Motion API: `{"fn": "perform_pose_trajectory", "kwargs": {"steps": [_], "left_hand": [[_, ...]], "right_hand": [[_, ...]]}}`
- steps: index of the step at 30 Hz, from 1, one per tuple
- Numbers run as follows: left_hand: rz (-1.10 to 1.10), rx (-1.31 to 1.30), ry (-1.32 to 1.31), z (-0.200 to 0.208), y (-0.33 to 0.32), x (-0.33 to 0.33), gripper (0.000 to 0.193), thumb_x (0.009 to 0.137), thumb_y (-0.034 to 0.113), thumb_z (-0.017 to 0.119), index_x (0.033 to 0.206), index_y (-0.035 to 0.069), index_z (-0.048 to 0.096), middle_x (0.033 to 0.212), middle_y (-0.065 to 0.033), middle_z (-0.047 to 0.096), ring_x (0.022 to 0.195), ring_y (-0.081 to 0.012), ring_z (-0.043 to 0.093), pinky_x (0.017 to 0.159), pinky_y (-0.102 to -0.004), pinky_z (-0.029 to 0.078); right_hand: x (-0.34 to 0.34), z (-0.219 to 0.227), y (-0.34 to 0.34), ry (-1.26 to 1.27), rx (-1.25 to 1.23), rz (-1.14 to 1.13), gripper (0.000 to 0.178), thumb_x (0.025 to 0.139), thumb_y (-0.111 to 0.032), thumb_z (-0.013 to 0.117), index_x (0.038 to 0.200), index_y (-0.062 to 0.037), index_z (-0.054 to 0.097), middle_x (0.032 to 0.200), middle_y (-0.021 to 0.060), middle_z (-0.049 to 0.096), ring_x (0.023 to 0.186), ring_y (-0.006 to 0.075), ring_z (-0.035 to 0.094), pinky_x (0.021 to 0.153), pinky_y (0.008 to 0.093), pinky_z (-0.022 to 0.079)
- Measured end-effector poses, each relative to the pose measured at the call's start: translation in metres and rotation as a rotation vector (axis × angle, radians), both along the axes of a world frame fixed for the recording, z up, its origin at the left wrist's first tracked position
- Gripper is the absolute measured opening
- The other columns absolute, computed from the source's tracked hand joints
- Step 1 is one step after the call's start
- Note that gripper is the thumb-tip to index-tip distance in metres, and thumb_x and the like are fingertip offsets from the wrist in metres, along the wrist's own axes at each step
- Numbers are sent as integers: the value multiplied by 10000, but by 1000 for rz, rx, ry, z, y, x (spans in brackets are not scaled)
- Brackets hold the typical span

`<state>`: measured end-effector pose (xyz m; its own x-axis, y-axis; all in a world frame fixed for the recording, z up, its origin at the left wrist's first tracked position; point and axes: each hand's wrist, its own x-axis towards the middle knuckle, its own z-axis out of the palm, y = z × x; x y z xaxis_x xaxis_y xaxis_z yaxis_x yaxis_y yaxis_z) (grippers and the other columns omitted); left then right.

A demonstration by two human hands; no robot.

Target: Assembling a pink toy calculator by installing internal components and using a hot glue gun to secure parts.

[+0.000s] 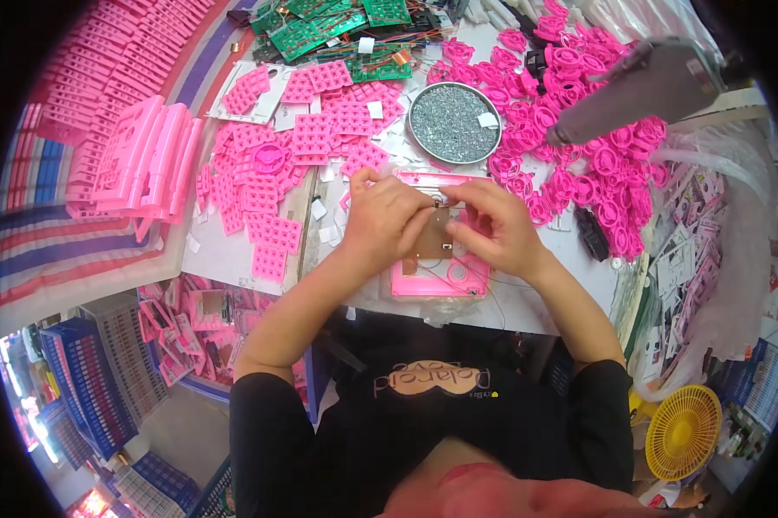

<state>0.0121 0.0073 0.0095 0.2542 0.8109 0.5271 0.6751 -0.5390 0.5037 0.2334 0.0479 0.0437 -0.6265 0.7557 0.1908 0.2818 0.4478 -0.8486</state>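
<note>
In front of me on the table lies a pink plastic housing (399,278) with round cut-outs along its near side. Over its middle is a brown circuit board (425,245) with thin wires trailing to the right. My left hand (382,223) pinches the board's left side near its upper corner. From the other side, my right hand (498,226) has thumb and fingers closed at the upper right edge of the same board. The fingertips of both hands nearly meet there, and they hide that corner and any small part between them.
Beyond my hands stands a round dish of small screws (455,124). Pink button pads (272,233) are heaped at left, pink ring parts (609,186) at right. A grey power screwdriver (639,91) hangs at upper right. Green circuit boards (320,34) lie at the back, stacked pink housings (143,164) at far left.
</note>
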Motion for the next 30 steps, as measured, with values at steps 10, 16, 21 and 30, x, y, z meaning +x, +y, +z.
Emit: {"fn": "perform_pose_trajectory", "kwargs": {"steps": [10, 16, 21, 30], "left_hand": [[130, -215, -210, 3, 0, -1, 68, 842, 127, 730, 898, 92, 712, 798, -21, 692, 728, -183, 625, 854, -395, 345], [185, -285, -287, 7, -8, -3, 59, 846, 140, 726, 850, 83, 714, 751, -22, 692, 644, -175, 613, 872, -384, 350], [176, -323, -297, 5, -5, 2, 49, 848, 147, 722, 841, 99, 711, 723, -18, 669, 621, -180, 605, 920, -412, 338], [230, -181, -229, -4, -4, -5, 51, 837, 118, 738, 882, 113, 713, 731, -2, 647, 680, -154, 602, 867, -381, 343]], "right_hand": [[-25, 10, 27, 85, 102, -157, 245, 826, -100, 720, 1052, -22, 665, 947, 120, 642, 763, 265, 618, 639, 345, 502], [-113, -9, 204, 29, 823, -594, 426, 766, -29, 662, 1178, -10, 556, 1138, 203, 579, 1086, 405, 532, 959, 479, 424], [-71, -73, 347, -582, 621, -854, 325, 818, -69, 633, 1133, -19, 569, 1140, 215, 623, 1099, 413, 580, 888, 474, 534], [-43, -34, 282, -499, 465, -837, 453, 817, -237, 725, 1229, -66, 643, 1022, 213, 712, 955, 379, 693, 862, 438, 548]]}}
